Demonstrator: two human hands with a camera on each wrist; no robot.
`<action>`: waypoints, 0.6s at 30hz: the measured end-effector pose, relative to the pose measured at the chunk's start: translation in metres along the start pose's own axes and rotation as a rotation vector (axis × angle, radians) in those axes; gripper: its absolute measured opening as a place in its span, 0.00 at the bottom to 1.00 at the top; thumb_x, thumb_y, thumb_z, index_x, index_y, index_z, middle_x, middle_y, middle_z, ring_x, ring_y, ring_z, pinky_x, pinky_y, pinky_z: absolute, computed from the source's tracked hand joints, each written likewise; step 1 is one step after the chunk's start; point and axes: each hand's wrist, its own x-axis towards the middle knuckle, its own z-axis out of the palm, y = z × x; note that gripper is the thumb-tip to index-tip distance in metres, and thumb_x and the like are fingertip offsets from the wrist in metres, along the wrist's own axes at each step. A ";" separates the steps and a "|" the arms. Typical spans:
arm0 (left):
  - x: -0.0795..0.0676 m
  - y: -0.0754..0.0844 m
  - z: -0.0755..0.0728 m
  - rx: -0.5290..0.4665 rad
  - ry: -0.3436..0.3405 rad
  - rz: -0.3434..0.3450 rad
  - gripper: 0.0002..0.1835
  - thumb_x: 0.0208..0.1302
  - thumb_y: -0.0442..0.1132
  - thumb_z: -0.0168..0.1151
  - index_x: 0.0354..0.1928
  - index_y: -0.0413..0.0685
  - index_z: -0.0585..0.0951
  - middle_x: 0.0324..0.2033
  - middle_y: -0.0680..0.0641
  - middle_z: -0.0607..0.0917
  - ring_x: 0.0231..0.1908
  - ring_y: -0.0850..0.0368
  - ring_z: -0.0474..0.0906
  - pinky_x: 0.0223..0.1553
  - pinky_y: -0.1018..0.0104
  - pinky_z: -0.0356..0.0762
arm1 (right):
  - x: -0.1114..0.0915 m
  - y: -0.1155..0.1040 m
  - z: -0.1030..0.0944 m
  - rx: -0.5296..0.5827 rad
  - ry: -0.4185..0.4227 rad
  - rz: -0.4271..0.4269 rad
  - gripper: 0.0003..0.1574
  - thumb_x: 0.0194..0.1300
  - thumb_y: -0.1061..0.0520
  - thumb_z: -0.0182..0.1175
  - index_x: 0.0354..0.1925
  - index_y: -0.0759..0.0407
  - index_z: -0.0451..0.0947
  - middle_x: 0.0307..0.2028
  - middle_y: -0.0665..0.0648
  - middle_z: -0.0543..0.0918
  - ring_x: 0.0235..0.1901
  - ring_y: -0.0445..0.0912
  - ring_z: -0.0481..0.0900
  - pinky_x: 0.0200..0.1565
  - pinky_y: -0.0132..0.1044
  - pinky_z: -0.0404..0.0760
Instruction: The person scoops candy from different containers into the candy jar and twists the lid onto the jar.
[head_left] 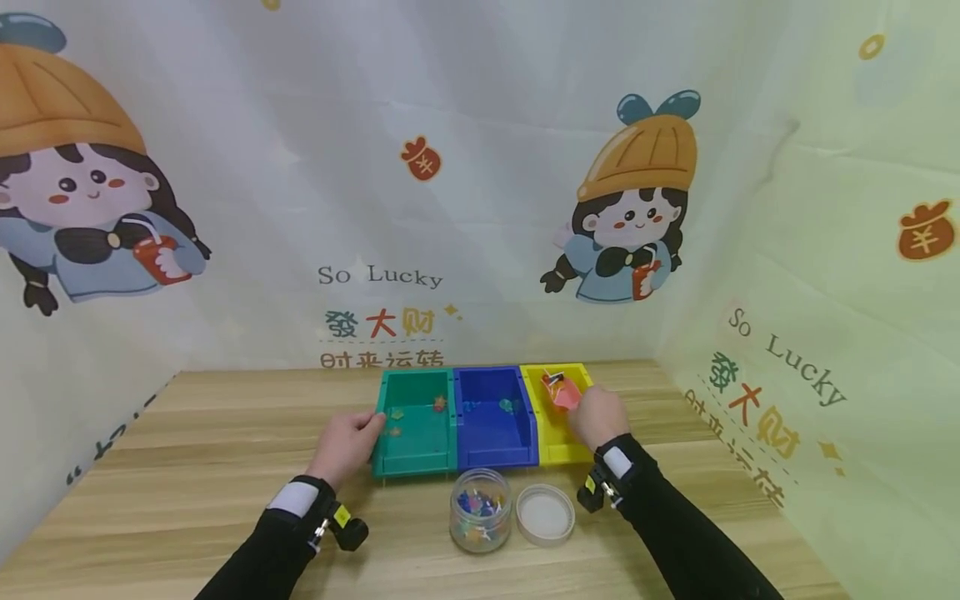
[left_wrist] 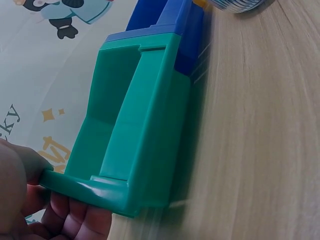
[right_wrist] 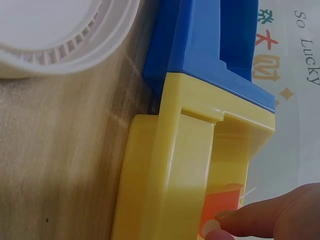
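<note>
Three joined bins stand in a row: a green bin [head_left: 415,417], a blue bin [head_left: 497,458] and a yellow bin [head_left: 566,454]. My left hand [head_left: 347,446] grips the green bin's left rim, its thumb over the edge and fingers curled beneath in the left wrist view. My right hand [head_left: 600,417] reaches into the yellow bin and pinches a coral-red piece [right_wrist: 222,200] between thumb and finger. Small dark and whitish bits show at the far end of that piece; I cannot tell its exact kind. A few small star-like pieces [head_left: 439,403] lie in the green bin.
In front of the bins stands a clear jar [head_left: 480,537] with several colourful small pieces inside. A white lid [head_left: 545,515] lies just right of it on the wooden table [head_left: 247,442]. A printed cloth [head_left: 487,208] hangs behind and at the sides.
</note>
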 end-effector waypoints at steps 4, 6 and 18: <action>0.000 0.000 0.000 -0.003 0.002 -0.003 0.24 0.86 0.45 0.53 0.69 0.36 0.83 0.33 0.46 0.81 0.38 0.51 0.77 0.35 0.63 0.72 | -0.001 0.003 0.001 0.019 0.008 -0.017 0.17 0.73 0.58 0.68 0.29 0.69 0.84 0.21 0.57 0.77 0.22 0.50 0.75 0.26 0.34 0.66; 0.000 0.000 0.001 0.000 0.006 -0.001 0.23 0.86 0.45 0.54 0.69 0.36 0.83 0.33 0.46 0.81 0.38 0.51 0.77 0.35 0.64 0.72 | -0.001 0.004 0.001 0.026 0.015 -0.031 0.18 0.73 0.58 0.68 0.27 0.67 0.83 0.19 0.55 0.75 0.21 0.49 0.73 0.25 0.33 0.65; -0.002 0.002 0.000 0.000 0.008 -0.010 0.24 0.86 0.45 0.54 0.69 0.35 0.83 0.41 0.41 0.87 0.41 0.51 0.79 0.36 0.65 0.73 | -0.004 0.010 0.002 0.152 0.083 -0.074 0.14 0.75 0.57 0.66 0.39 0.70 0.86 0.27 0.60 0.84 0.25 0.50 0.76 0.27 0.33 0.69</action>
